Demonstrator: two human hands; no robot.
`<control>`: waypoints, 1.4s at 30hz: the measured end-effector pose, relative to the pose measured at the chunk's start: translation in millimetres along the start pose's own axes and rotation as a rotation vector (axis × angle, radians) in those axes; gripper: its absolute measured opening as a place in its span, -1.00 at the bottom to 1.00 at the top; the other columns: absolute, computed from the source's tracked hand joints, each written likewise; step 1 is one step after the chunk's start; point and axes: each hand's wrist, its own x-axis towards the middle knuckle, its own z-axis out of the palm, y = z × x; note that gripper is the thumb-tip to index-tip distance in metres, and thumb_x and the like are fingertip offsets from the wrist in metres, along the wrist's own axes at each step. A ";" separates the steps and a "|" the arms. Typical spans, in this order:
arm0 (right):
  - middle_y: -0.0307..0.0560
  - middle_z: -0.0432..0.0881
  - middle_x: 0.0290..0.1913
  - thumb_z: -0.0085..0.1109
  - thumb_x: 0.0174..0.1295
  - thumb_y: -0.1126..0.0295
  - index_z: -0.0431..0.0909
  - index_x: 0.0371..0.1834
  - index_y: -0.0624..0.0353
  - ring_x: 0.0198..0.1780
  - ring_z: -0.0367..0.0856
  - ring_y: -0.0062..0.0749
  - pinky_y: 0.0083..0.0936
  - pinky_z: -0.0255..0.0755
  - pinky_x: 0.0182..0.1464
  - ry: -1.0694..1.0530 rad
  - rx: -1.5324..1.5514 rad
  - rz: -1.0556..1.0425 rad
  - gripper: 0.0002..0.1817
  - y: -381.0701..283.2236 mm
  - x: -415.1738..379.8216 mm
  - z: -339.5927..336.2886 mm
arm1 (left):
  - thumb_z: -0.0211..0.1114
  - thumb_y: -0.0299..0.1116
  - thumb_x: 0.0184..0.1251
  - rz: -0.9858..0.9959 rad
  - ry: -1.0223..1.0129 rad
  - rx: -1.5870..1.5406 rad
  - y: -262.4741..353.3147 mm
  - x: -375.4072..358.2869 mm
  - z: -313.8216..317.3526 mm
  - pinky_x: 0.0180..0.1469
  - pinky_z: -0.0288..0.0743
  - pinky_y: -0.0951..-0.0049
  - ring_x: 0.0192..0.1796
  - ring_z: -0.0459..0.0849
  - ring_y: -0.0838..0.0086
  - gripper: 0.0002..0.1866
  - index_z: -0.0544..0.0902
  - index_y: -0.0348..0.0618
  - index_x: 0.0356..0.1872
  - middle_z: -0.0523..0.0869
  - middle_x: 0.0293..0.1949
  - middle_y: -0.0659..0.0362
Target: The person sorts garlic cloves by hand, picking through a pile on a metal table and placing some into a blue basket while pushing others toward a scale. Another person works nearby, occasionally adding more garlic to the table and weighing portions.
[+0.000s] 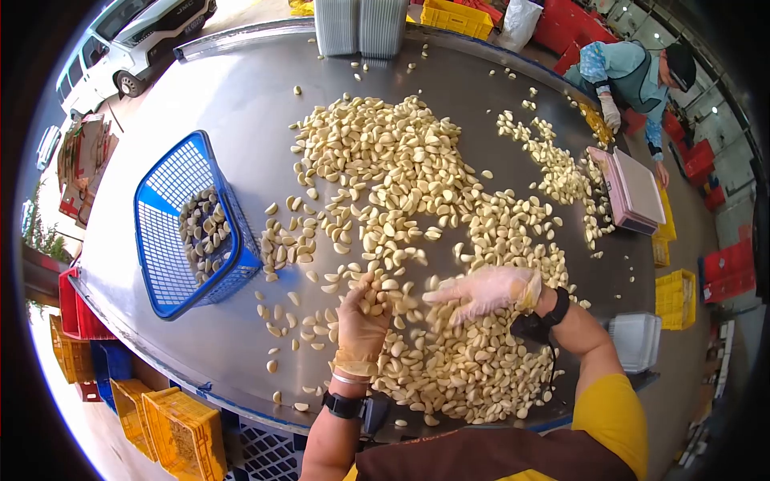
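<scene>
Peeled garlic cloves (385, 148) lie in a broad heap across a metal table (233, 88), with a second dense heap nearest my body. My left hand (362, 325), in a thin glove, is upright at the near heap's left edge, its fingers curled around a few cloves. To its right, my right hand (485, 290), in a pale glove, reaches leftward over the heap with its fingers extended and slightly blurred. Left of both hands, a blue basket (172, 297) holds some cloves at its bottom. Loose cloves are scattered between the basket and my left hand.
Clear trays (358, 28) are stacked at the far edge. A pink scale (638, 188) and a clear container (635, 341) are on the right. A person (634, 76) works beyond the far right corner. Yellow crates (186, 437) stand beside the table's near left edge.
</scene>
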 end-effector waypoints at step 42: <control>-0.11 0.63 -0.06 0.32 0.19 0.23 0.64 0.11 -0.05 0.05 0.55 -0.14 -0.12 0.41 0.06 1.170 -0.479 0.718 -0.61 126.0 158.2 -63.0 | 0.18 -0.32 0.49 -0.053 0.001 0.064 -8.6 0.5 -3.8 -0.12 0.47 0.48 -0.22 0.60 0.51 -0.74 0.62 -0.20 0.06 0.69 -0.21 0.25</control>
